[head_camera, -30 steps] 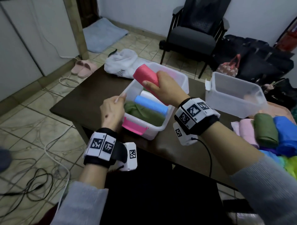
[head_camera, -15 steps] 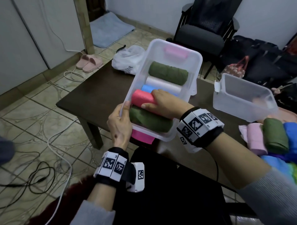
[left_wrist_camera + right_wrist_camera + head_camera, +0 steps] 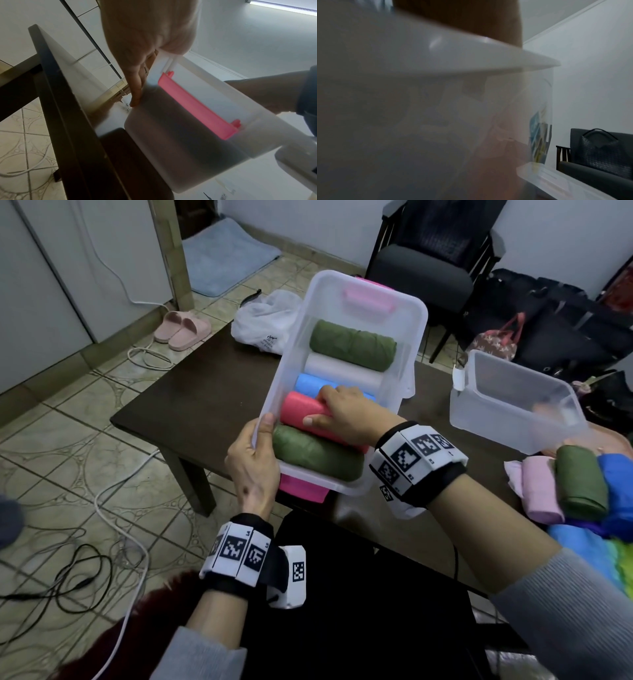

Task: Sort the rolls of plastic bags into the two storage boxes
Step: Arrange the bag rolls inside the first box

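left hand: gripping the near corner rim of the clear box, box tipped up
right hand: fingers wrapped on the red roll, between blue and green rolls

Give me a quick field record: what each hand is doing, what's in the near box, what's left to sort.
left hand: grips near box rim, tilting it up
right hand: holds red roll inside the box
box contents, far to near: green roll, white roll, blue roll, red roll, second green roll
second box: contents unclear
unsorted rolls: pile at right
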